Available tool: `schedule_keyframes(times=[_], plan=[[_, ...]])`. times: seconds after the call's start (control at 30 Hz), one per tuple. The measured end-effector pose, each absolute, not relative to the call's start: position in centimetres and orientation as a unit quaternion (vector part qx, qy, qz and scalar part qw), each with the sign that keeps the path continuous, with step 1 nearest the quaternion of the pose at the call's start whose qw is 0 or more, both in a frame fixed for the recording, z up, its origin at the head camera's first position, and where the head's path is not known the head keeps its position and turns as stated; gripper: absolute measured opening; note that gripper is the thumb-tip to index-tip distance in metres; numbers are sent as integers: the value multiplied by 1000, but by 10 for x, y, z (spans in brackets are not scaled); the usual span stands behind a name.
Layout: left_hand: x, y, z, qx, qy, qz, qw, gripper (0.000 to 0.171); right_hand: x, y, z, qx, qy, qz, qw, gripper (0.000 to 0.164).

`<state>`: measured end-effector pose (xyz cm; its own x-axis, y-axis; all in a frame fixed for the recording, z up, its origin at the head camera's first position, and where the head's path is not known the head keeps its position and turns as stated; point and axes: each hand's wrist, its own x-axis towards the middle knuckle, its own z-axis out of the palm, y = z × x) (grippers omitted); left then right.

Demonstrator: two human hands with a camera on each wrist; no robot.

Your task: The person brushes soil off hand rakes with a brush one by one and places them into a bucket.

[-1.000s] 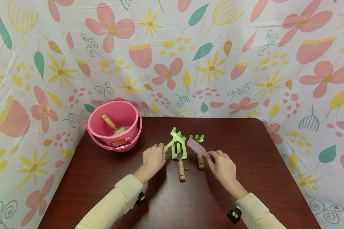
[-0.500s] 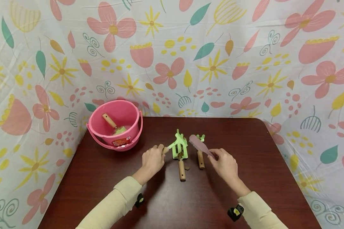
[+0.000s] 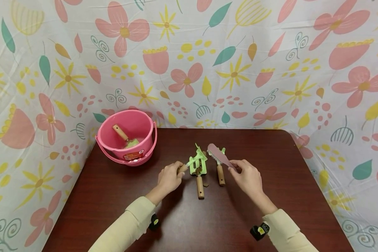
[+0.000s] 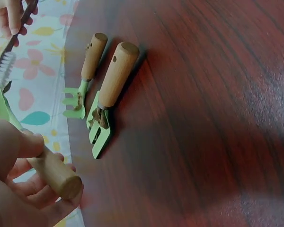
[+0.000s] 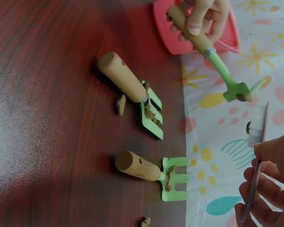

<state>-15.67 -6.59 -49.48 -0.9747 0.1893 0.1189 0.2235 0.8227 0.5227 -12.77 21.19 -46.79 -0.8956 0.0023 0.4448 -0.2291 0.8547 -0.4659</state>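
My left hand (image 3: 170, 178) grips the wooden handle of a green pronged garden rake (image 5: 222, 71), held above the table. Brown dirt clings to the rake's head. In my right hand (image 3: 247, 178) is a mauve brush (image 3: 219, 154), its white bristles (image 5: 258, 124) turned toward the rake; whether they touch it, I cannot tell. A dark bit (image 5: 248, 127) shows beside the bristles. Below, a green slotted garden fork (image 5: 123, 78) with brown dirt on its head lies on the table. Beside it lies a smaller green hand fork (image 5: 139, 166), also dirty, partly hidden by the brush in the head view.
At the back left stands a pink bucket (image 3: 146, 148) with a wooden-handled green trowel (image 3: 121, 132) inside. Brown crumbs (image 5: 120, 105) lie by the fork handle, and another clump (image 5: 145, 222) lies near the hand fork. A floral curtain (image 3: 189, 52) hangs behind the dark wooden table (image 3: 264, 150).
The left hand has turned the rake, so its prongs appear more edge-on and slightly lower. The brush has rotated, bringing its bristles into view, and its head has shifted a little.
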Motion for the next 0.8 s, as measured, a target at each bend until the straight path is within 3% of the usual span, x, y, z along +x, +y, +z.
schedule_keyframes(times=[0.5, 0.8], plan=[[-157, -63, -504, -92, -760, -614, -194, 29, -129, 207, -461, 68, -927, 278, 241, 22], [-156, -56, -509, -57, -658, -700, -274, 35, -131, 203, -461, 83, -923, 288, 243, 24]])
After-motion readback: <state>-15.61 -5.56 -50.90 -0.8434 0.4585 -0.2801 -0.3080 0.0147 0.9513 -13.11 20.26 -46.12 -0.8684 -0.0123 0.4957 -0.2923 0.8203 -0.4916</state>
